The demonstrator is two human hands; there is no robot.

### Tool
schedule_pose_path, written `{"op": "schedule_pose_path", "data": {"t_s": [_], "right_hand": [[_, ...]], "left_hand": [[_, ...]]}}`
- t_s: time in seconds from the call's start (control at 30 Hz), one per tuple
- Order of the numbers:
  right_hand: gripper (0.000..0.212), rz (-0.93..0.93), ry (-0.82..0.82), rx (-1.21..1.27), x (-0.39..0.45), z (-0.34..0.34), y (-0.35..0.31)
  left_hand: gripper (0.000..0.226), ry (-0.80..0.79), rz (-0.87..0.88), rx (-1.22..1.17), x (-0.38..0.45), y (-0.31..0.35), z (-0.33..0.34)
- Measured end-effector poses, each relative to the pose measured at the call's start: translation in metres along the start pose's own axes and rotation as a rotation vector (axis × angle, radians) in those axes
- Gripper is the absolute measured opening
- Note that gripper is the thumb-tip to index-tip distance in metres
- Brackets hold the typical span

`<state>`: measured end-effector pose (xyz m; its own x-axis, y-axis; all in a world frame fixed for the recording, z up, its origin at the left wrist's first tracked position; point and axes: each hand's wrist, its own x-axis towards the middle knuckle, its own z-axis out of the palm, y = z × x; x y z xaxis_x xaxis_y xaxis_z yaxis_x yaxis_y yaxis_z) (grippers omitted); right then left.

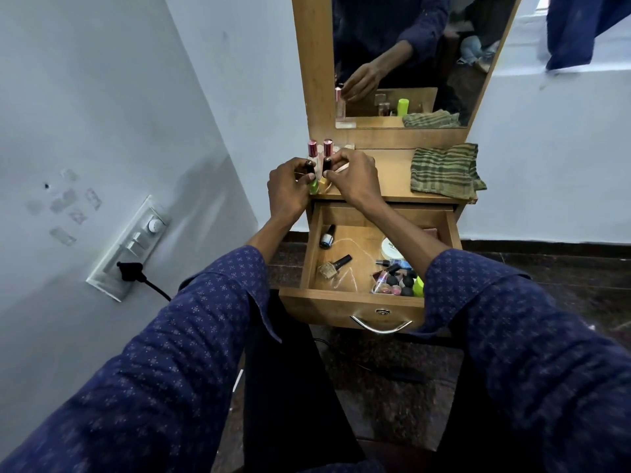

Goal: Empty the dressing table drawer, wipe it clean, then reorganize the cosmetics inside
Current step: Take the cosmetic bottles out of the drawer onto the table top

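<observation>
Currently I have both hands at the left end of the dressing table top (pixel 392 186), just above centre frame, setting small bottles upright beside two pink-capped bottles (pixel 320 150) standing there. My left hand (pixel 286 189) has its fingers curled round a green bottle with a dark cap (pixel 312 180); my right hand (pixel 355 180) pinches a second dark-capped bottle (pixel 327 165) between thumb and fingertips. The two bottles are just beside each other, close to the table's front edge.

Judgement on the step: emptying is under way, not finished. The open drawer (pixel 351 302), lower centre, holds a blue-labelled bottle (pixel 327 237) lying at its back left, a gold nail polish bottle (pixel 333 267) lying near the middle, and at the right a white jar (pixel 389 249) with a clear bag of small cosmetics (pixel 396 278).

To do this well, I should seat each bottle flat and well back from the edge before letting go, release one hand at a time, and keep the row tight so nothing tips the pink-capped pair. The folded striped cloth (pixel 444 172), right of the table top, should stay free for the wiping.

Writing: dark print runs across the white jar's lid, too small for me to read. No other label is legible.
</observation>
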<state>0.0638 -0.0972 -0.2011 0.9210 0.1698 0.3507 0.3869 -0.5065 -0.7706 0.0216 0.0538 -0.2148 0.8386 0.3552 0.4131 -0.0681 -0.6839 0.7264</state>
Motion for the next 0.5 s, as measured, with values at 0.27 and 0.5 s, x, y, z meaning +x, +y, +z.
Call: {"op": "schedule_pose_path", "data": {"t_s": [0.27,0.5], "right_hand": [[0.012,0.051,0.060,-0.043,0.002,0.014,0.001],[0.011,0.036,0.066,-0.027,0.002,0.020,0.000]], "left_hand": [[0.018,0.008,0.001,-0.017,0.006,-0.005,0.002],[0.023,0.025,-0.015,-0.033,0.010,-0.011,0.007]]}}
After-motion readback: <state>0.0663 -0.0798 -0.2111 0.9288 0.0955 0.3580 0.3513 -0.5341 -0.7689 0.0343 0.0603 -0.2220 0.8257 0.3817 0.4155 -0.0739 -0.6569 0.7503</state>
